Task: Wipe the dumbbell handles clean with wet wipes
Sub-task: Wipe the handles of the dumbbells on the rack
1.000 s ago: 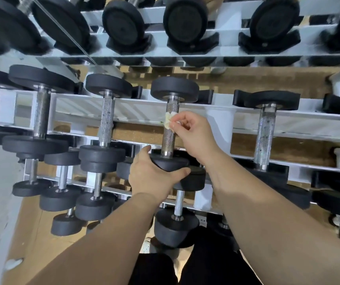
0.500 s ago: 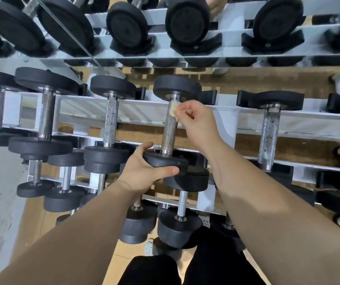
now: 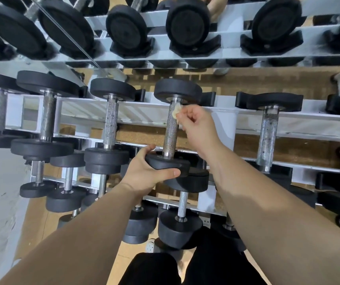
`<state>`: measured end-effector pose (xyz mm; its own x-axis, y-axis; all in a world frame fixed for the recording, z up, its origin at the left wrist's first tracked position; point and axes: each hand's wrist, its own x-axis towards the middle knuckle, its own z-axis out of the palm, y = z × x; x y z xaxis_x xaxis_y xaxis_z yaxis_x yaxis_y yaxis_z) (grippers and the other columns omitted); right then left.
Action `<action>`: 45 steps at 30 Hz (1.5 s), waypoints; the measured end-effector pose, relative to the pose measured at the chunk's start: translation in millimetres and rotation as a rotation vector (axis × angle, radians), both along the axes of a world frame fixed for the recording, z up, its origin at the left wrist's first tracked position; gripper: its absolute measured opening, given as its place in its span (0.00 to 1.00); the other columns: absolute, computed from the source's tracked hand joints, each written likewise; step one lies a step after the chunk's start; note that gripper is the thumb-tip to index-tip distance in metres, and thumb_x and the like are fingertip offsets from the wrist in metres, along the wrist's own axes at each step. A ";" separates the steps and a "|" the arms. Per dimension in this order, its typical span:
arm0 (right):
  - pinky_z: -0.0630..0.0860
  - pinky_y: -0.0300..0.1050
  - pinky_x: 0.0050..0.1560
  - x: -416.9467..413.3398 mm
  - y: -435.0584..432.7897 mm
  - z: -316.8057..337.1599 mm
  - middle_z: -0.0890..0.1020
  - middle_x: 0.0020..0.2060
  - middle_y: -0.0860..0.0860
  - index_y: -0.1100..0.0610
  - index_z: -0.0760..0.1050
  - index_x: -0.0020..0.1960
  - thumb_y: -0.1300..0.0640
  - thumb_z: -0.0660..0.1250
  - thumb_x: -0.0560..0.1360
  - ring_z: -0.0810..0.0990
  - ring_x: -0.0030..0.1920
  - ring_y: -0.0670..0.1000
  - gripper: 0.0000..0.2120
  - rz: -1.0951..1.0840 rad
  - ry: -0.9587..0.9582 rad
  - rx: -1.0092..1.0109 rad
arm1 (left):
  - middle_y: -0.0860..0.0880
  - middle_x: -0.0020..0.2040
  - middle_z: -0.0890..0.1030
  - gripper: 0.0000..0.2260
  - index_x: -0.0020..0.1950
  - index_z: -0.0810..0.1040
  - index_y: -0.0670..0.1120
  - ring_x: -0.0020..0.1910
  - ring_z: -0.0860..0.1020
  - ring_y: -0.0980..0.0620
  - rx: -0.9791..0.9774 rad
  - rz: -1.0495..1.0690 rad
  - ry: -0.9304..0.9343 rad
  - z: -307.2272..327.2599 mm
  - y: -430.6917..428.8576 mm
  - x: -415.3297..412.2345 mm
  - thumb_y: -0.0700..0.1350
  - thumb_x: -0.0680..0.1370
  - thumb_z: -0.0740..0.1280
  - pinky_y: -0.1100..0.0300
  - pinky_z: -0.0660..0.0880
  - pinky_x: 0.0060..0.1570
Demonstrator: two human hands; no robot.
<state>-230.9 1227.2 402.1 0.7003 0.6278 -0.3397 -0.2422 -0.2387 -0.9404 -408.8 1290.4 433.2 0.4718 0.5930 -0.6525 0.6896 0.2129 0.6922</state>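
Observation:
A black dumbbell lies on the middle shelf of the white rack, its knurled steel handle (image 3: 170, 132) running away from me. My left hand (image 3: 144, 171) grips the near weight head (image 3: 166, 163), thumb over its front edge. My right hand (image 3: 197, 126) pinches a small crumpled yellowish wet wipe (image 3: 176, 110) and presses it against the right side of the handle, close to the far head (image 3: 177, 90). Most of the wipe is hidden behind my fingers.
More black dumbbells (image 3: 109, 124) sit left and right on the same white rack shelf (image 3: 144, 112); smaller ones (image 3: 180, 221) fill the lower shelf near my legs. A mirror above reflects the rack. Cork-brown floor shows between shelves, a grey wall at left.
My right hand slid the wipe up the handle from its middle toward the far head. My left hand stayed gripping the near head, which tilted slightly.

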 end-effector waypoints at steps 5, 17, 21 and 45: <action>0.77 0.43 0.48 -32.4 -37.0 -9.1 0.82 0.40 0.47 0.49 0.78 0.45 0.56 0.71 0.77 0.78 0.41 0.44 0.04 0.288 -0.084 -0.060 | 0.61 0.59 0.76 0.52 0.73 0.70 0.51 0.57 0.78 0.64 0.012 -0.010 -0.018 2.0 0.8 0.2 0.52 0.51 0.85 0.62 0.78 0.58; 0.76 0.43 0.42 -30.3 -9.9 0.9 0.79 0.38 0.46 0.47 0.77 0.45 0.53 0.70 0.77 0.77 0.39 0.44 0.04 0.034 -0.208 -0.046 | 0.58 0.64 0.75 0.54 0.75 0.69 0.52 0.64 0.77 0.56 0.029 -0.005 -0.008 -0.3 -1.8 -0.7 0.55 0.50 0.84 0.54 0.77 0.64; 0.73 0.40 0.39 -34.3 -23.1 -1.8 0.75 0.33 0.43 0.48 0.78 0.44 0.54 0.72 0.75 0.74 0.35 0.42 0.04 0.198 -0.405 -0.098 | 0.55 0.68 0.74 0.54 0.76 0.68 0.52 0.66 0.74 0.56 0.072 -0.018 -0.006 -2.7 -4.7 0.2 0.55 0.51 0.83 0.56 0.74 0.66; 0.68 0.30 0.43 -3.0 -14.8 12.7 0.78 0.38 0.46 0.52 0.85 0.46 0.59 0.71 0.74 0.74 0.39 0.41 0.05 0.265 -0.609 -0.204 | 0.48 0.72 0.72 0.62 0.80 0.60 0.51 0.73 0.68 0.45 0.445 -0.140 0.320 6.2 -46.6 19.8 0.75 0.51 0.73 0.45 0.69 0.69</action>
